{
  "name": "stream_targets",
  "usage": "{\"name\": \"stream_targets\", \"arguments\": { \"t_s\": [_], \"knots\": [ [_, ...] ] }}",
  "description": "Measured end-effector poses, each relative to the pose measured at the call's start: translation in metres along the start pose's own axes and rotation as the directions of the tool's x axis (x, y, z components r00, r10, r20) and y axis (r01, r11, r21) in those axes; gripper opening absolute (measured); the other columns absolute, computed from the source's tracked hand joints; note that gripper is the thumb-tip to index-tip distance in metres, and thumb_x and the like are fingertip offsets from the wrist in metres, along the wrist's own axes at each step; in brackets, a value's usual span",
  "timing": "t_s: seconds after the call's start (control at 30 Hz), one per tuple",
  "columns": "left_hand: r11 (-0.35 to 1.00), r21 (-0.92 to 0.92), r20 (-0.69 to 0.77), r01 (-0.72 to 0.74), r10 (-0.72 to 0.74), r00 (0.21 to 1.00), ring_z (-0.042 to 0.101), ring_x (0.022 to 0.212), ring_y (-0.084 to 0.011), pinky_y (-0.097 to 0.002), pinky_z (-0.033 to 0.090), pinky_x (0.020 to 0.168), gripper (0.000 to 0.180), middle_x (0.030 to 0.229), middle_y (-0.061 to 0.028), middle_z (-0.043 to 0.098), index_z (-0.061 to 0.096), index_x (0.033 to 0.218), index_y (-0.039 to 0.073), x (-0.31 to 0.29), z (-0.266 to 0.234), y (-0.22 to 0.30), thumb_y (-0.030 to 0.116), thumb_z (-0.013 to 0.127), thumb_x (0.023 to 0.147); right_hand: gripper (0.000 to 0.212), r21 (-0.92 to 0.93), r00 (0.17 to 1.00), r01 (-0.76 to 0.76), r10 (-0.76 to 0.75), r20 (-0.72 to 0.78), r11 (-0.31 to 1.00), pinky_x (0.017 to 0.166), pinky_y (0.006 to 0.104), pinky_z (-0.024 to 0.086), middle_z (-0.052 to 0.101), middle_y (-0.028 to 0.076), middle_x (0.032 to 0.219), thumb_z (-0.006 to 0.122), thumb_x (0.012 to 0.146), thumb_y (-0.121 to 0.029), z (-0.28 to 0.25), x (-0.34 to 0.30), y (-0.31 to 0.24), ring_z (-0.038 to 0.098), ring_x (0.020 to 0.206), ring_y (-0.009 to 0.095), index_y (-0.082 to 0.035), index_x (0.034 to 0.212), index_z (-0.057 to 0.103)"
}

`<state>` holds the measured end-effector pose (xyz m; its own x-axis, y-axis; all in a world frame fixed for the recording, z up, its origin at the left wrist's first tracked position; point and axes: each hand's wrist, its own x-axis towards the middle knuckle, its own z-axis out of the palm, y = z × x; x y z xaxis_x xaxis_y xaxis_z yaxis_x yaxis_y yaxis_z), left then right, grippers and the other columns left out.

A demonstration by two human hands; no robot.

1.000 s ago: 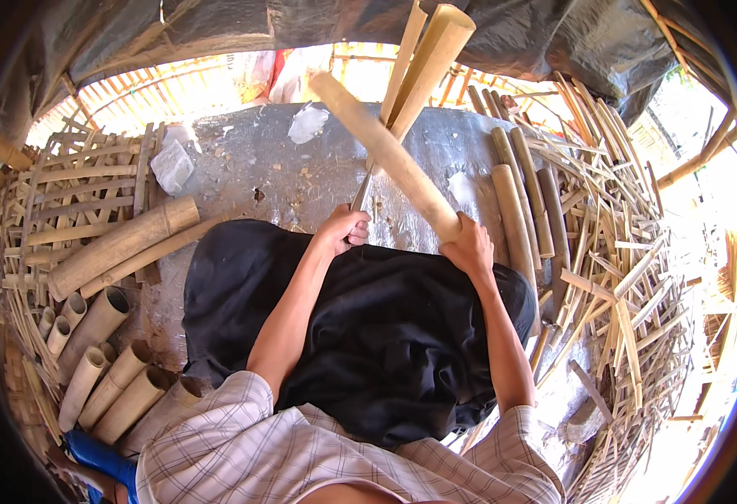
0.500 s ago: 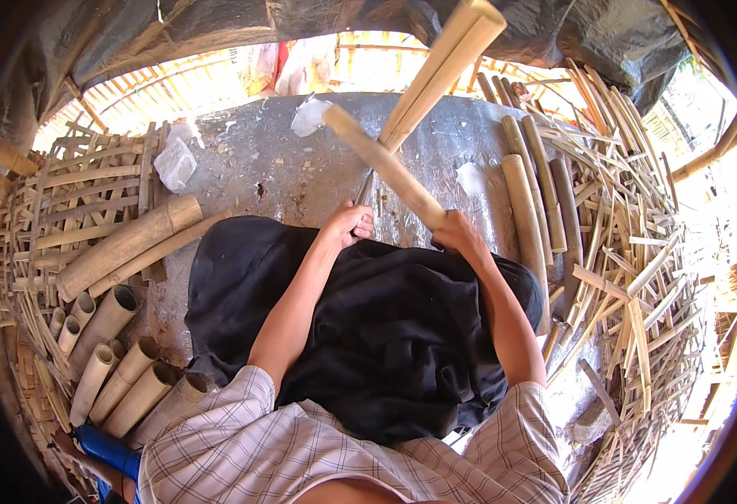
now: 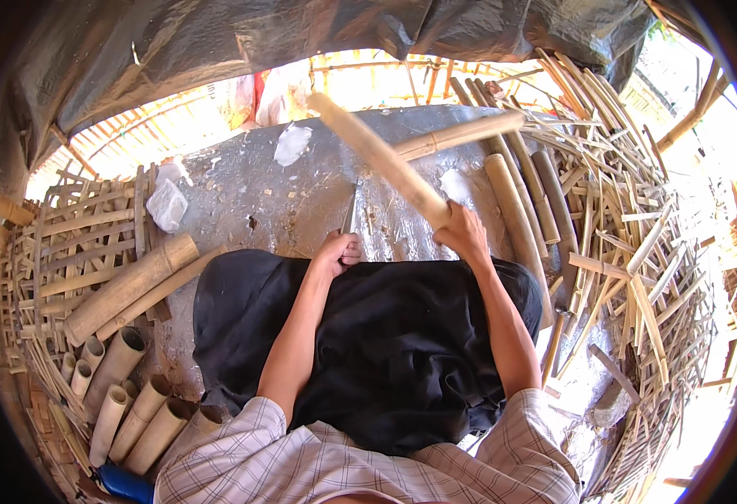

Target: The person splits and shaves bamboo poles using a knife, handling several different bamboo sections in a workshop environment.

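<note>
My left hand (image 3: 337, 252) is closed round the handle of a knife, whose narrow metal blade (image 3: 352, 210) points away from me. In my right hand (image 3: 463, 233), a thick wooden stick (image 3: 377, 155) slants up and to the left over the grey work surface. Beyond the stick, a length of bamboo (image 3: 473, 133) leans over to the right. Its near end is hidden behind the stick, and I cannot tell whether it touches anything there. Black cloth (image 3: 385, 336) covers my lap, just under both hands.
Bamboo tubes (image 3: 137, 260) and several cut hollow pieces (image 3: 158, 433) lie at the left, near a pale stone (image 3: 167, 206) and a woven lattice (image 3: 87, 227). Bamboo poles (image 3: 515, 210) and a heap of split strips (image 3: 629, 260) line the right. A dark tarp (image 3: 326, 29) hangs above.
The bamboo, upright against the knife before, has tipped over to the right, and the blade now shows apart from it. The stick remains in my right hand, slightly raised.
</note>
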<state>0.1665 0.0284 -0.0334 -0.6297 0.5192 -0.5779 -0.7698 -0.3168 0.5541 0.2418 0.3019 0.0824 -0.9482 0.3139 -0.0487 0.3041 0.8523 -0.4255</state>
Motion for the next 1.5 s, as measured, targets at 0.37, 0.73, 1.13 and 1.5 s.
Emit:
{"name": "stream_targets", "arguments": {
  "t_s": [0.37,0.73,1.13,1.5],
  "knots": [
    [0.997,0.077,-0.026,0.025,-0.023,0.999,0.039,0.042,-0.0038,-0.0219,0.026,0.035,0.027,0.06,0.0051,0.041,0.041,0.078,0.013,-0.004,0.0,-0.003,0.003,0.062,0.093,0.05,-0.046,0.946,-0.297,0.287,-0.149,0.954,0.091,0.0498,0.059,0.071,0.027,0.111,0.08,0.072,-0.016,0.016,0.082,0.063,0.07,0.108,0.044,0.004,0.112,0.057],
    [0.999,0.043,-0.031,-0.029,0.031,0.999,0.037,0.04,-0.0039,-0.0227,0.027,0.035,0.027,0.056,0.0067,0.041,0.046,0.074,0.014,-0.007,-0.022,-0.013,0.006,0.061,0.096,0.051,0.096,0.981,-0.17,0.178,-0.08,0.981,0.086,0.0499,0.059,0.07,0.033,0.101,0.075,0.069,-0.011,0.031,0.057,0.041,0.071,0.097,0.049,0.014,0.11,0.056],
    [0.94,0.018,-0.084,-0.339,0.34,0.937,0.041,0.042,-0.0081,-0.0273,0.032,0.039,0.019,0.059,0.0045,0.044,0.047,0.083,0.013,-0.03,-0.008,-0.008,0.007,0.062,0.094,0.049,0.191,0.957,-0.287,0.275,0.089,0.939,0.09,0.0478,0.059,0.072,0.033,0.104,0.077,0.07,-0.019,0.004,-0.013,0.006,0.072,0.103,0.044,0.013,0.105,0.067],
    [0.49,0.855,-0.084,-0.172,0.457,0.886,0.064,0.055,-0.0192,-0.0342,0.05,0.047,0.023,0.073,-0.0097,0.064,0.054,0.102,0.002,0.0,-0.024,0.011,0.009,0.069,0.085,0.05,0.199,0.924,-0.305,0.239,0.298,0.931,0.087,0.0463,0.06,0.073,0.03,0.102,0.079,0.068,-0.025,-0.008,-0.037,-0.003,0.074,0.101,0.041,0.007,0.105,0.074]
  ]
}}
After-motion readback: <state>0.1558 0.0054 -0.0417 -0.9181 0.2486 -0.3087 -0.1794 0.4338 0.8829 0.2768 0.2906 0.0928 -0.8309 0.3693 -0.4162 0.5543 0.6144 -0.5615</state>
